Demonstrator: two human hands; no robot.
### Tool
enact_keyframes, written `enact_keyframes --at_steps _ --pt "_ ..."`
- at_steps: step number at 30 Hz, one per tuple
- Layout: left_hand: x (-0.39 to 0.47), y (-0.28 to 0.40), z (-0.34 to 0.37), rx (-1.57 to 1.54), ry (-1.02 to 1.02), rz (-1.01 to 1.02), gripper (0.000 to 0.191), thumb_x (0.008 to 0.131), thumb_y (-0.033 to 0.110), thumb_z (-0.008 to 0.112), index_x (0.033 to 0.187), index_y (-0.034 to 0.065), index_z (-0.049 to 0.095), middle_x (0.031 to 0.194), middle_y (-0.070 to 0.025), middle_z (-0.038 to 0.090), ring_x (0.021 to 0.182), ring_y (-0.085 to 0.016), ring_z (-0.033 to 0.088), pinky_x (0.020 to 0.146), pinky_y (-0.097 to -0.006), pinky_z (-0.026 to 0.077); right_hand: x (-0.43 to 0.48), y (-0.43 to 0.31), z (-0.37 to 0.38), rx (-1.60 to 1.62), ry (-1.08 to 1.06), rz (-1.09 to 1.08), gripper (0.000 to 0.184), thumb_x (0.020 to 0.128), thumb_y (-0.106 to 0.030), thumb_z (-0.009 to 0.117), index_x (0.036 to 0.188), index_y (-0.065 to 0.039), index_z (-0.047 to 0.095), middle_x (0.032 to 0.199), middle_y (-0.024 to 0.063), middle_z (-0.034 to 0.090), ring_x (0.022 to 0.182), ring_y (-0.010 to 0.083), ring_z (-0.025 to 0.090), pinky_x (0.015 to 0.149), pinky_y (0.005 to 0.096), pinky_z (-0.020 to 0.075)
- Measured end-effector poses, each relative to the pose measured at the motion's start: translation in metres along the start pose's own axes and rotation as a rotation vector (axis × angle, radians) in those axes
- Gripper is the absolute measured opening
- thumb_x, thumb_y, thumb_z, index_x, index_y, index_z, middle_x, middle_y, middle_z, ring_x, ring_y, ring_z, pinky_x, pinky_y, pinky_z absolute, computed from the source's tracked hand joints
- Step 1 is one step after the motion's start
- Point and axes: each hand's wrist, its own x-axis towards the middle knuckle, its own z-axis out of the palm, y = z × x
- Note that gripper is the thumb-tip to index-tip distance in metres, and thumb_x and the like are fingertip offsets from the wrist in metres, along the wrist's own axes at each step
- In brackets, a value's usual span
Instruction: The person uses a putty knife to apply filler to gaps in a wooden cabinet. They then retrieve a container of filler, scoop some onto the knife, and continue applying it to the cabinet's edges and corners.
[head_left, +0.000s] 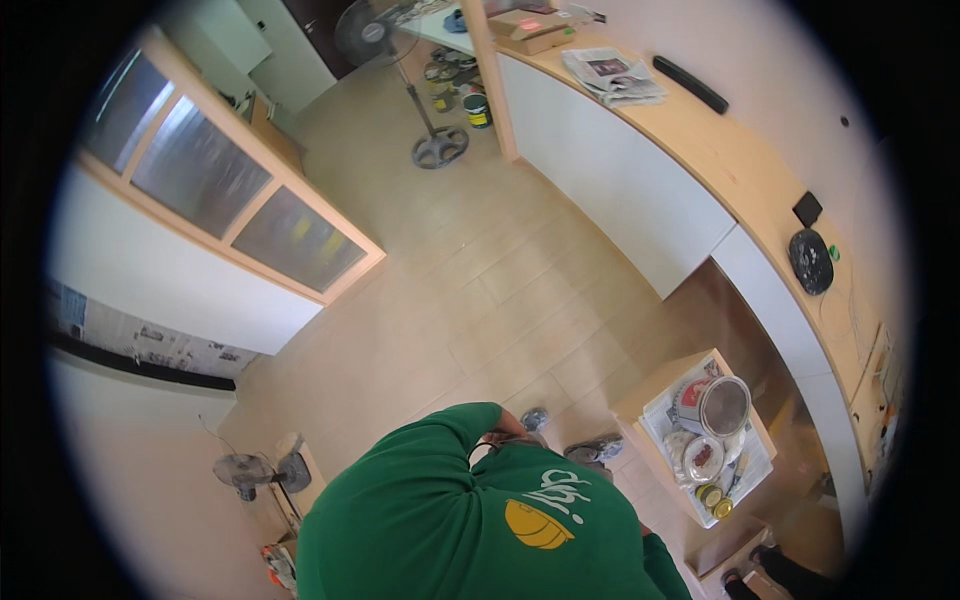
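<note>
My left hand (508, 428) is bent in at my waist, below the green sleeve. A thin dark loop (480, 448) shows beside it; the fingers are partly hidden, so whether they hold anything is unclear. Of my right hand (645, 529) only a sliver of skin shows at the edge of my green shirt (420, 525), which hides the rest. To my right stands a wooden box-like stand (637, 401) topped with newspaper (756, 466). On it are a large metal paint can (724, 406), a round pale container with reddish-brown contents (703, 459) and small yellow-lidded tins (716, 501).
A pedestal fan (440, 146) stands ahead near several paint cans (477, 110). A long wooden counter (705, 161) curves along the right, bearing folded newspapers (615, 75). A wood-framed glass partition (225, 232) is at left. Another person's legs (787, 570) show lower right.
</note>
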Motion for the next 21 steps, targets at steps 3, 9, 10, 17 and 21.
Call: enact_keyframes --at_steps 3,9,10,17,21 --pt "0.002 -0.047 0.013 -0.088 0.265 0.133 0.041 0.093 0.048 0.065 0.074 0.0112 0.067 0.060 -0.0029 0.055 0.049 -0.016 0.050 0.045 -0.0337 0.040 -0.005 0.003 0.014 -0.038 0.084 0.009 0.058 0.097 -0.054 0.054 0.119 -0.002 0.066 0.088 0.0164 0.065 0.075 0.0322 0.061 0.064 0.0429 0.0479" --pt "0.030 -0.131 0.018 -0.509 0.653 0.331 0.042 0.093 0.044 0.069 0.074 0.0068 0.074 0.068 -0.0065 0.065 0.065 -0.021 0.060 0.062 -0.0375 0.049 -0.013 0.014 0.045 -0.121 0.138 -0.043 0.050 0.098 -0.045 0.056 0.123 -0.003 0.065 0.097 0.0211 0.070 0.087 0.0383 0.067 0.073 0.0461 0.0526" --pt "0.033 -0.126 0.018 -0.574 0.740 0.372 0.042 0.093 0.042 0.069 0.076 0.0048 0.076 0.071 -0.0080 0.069 0.067 -0.021 0.063 0.066 -0.0385 0.051 -0.013 0.023 0.051 -0.145 0.140 -0.062 0.048 0.098 -0.043 0.057 0.123 -0.003 0.065 0.098 0.0218 0.071 0.089 0.0393 0.068 0.075 0.0467 0.0533" --pt "-0.010 -0.123 0.027 -0.354 0.815 0.431 0.072 0.096 0.065 0.049 0.083 0.0023 0.081 0.092 -0.0207 0.076 0.081 -0.033 0.071 0.085 -0.0427 0.053 -0.032 0.042 0.079 -0.110 0.167 -0.017 0.040 0.099 -0.037 0.058 0.121 -0.004 0.063 0.100 0.0212 0.072 0.091 0.0390 0.069 0.077 0.0462 0.0543" --pt "-0.043 -0.136 0.034 -0.114 0.620 0.556 0.075 0.091 0.074 0.053 0.092 0.0036 0.080 0.088 -0.0162 0.074 0.078 -0.027 0.067 0.082 -0.0410 0.051 -0.048 0.030 0.083 -0.012 0.175 0.030 0.036 0.099 -0.036 0.058 0.117 -0.006 0.063 0.096 0.0183 0.070 0.087 0.0356 0.066 0.074 0.0440 0.0529"
